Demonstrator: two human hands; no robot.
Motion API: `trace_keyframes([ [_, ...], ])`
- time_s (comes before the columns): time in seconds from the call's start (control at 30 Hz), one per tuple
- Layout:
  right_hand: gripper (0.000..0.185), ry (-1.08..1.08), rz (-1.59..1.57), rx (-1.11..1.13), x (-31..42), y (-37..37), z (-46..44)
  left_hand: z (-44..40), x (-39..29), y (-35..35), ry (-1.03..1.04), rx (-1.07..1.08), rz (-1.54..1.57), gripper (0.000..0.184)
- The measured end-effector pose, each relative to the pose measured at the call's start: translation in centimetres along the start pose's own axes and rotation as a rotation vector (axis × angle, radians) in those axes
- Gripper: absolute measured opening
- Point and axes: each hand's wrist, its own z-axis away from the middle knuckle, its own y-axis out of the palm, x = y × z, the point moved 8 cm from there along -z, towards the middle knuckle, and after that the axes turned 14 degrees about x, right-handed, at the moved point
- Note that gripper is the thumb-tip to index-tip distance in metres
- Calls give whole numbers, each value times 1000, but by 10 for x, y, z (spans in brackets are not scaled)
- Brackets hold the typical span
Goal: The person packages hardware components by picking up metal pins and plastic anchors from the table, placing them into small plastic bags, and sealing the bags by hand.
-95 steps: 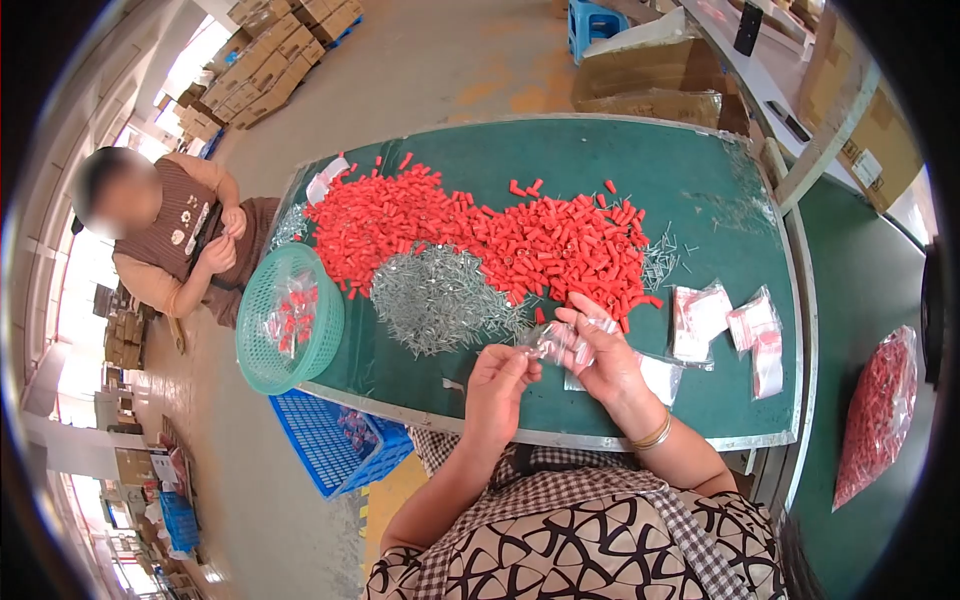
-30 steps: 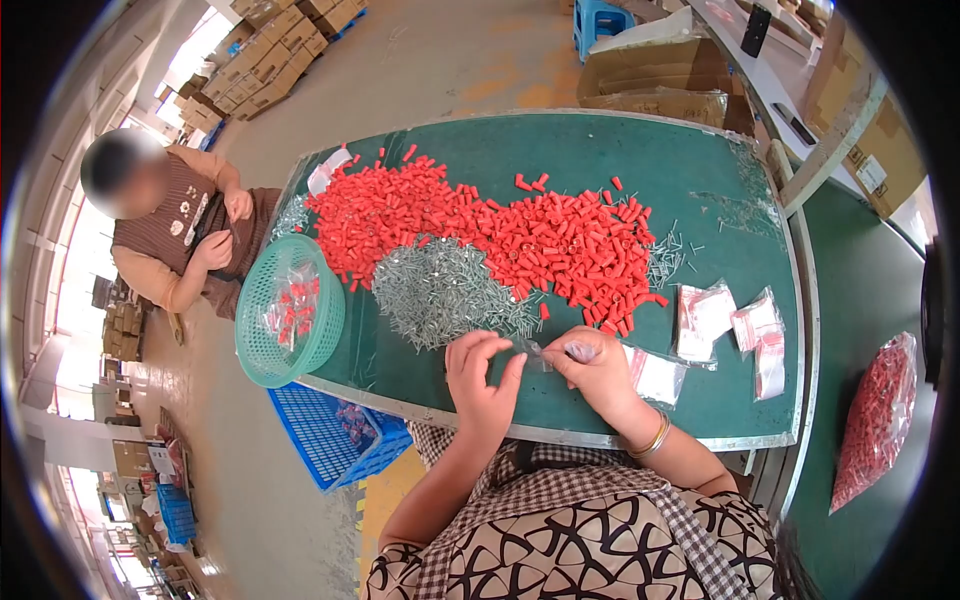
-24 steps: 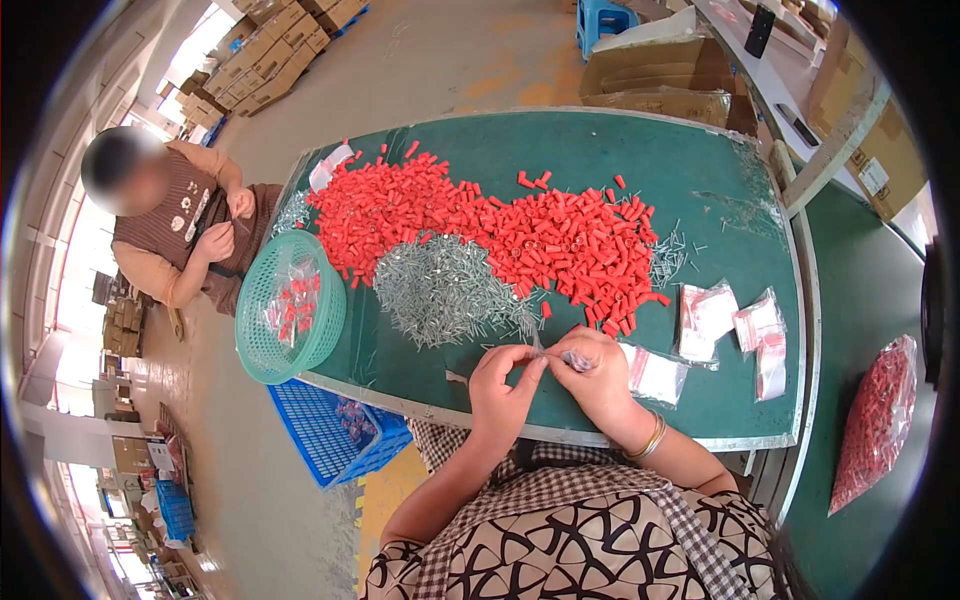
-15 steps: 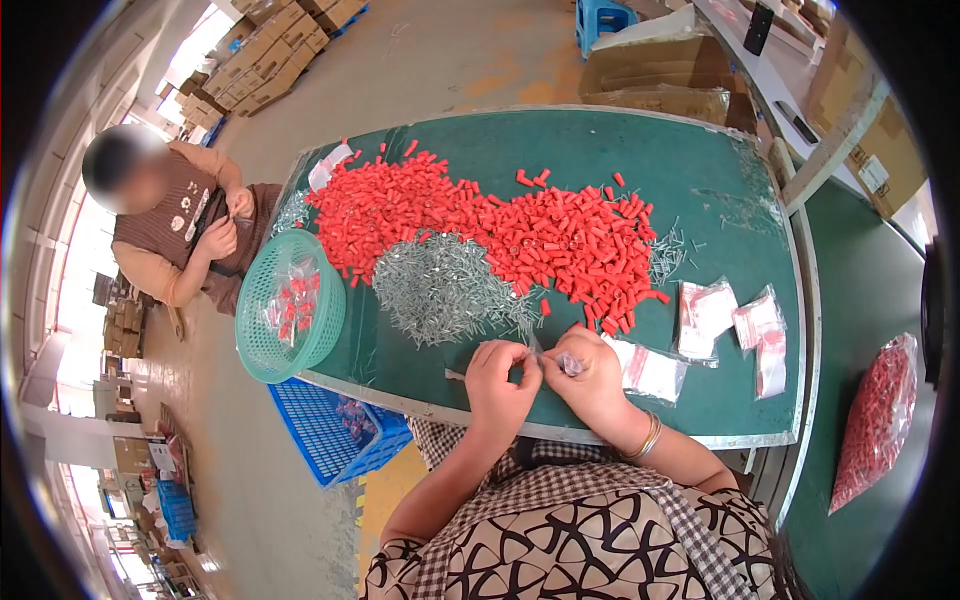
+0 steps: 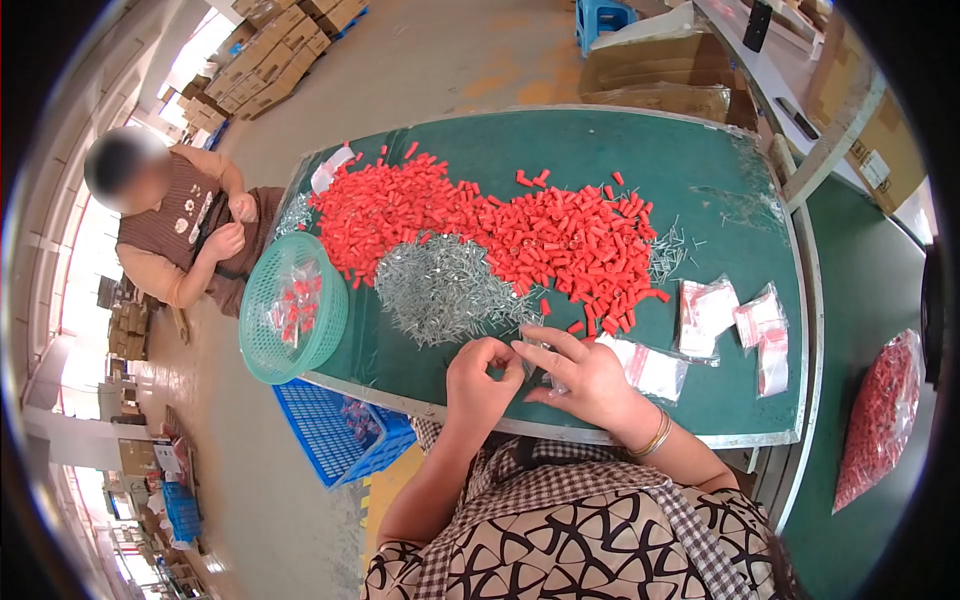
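My left hand is closed in a pinch on a small clear plastic bag near the front edge of the green table. My right hand is beside it, fingers stretched out and apart over the bag; whether they touch it I cannot tell. Just beyond my hands lies a heap of silvery screws or nails. A big pile of red plastic plugs spreads behind and to the right of it. By my right wrist rest packets of clear bags.
On the left edge stands a green basket with filled bags; a blue crate sits below. More bag packets lie to the right. A large bag of red plugs lies on the side surface. Another person sits at left.
My right hand has opened from a closed grip, its fingers now spread over the bag. My left hand has shifted slightly left, still pinching.
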Motion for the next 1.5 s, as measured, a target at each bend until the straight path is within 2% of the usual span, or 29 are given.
trace_keyframes([
  [0.07,69,-19,20,48,1,4,-1,1,4,1,-16,84,37,7],
  [0.37,51,-9,-216,41,-10,9,-2,4,3,7,-46,217,181,3],
  [0.5,49,70,-321,59,-20,10,1,2,10,6,-60,247,299,3],
  [0.6,49,126,-400,65,-24,8,1,2,33,1,-157,205,430,4],
  [0.7,50,162,-438,64,-27,8,1,-5,45,-7,-165,82,244,7],
  [0.73,51,183,-446,64,-29,8,2,-8,44,-6,-108,62,175,7],
  [0.83,52,222,-440,43,-34,10,13,-19,31,3,53,83,-129,9],
  [0.87,51,230,-432,31,-36,10,19,-21,29,8,47,104,-132,14],
  [0.97,50,262,-488,-20,-43,11,37,-27,24,23,132,69,-503,17],
  [1.1,47,296,-530,-2,-46,15,43,-34,32,39,49,185,-665,9],
  [1.3,45,251,-541,4,-47,14,38,-42,26,46,197,239,-801,7],
  [1.5,44,250,-550,-25,-47,13,44,-44,35,30,145,230,-659,3],
])
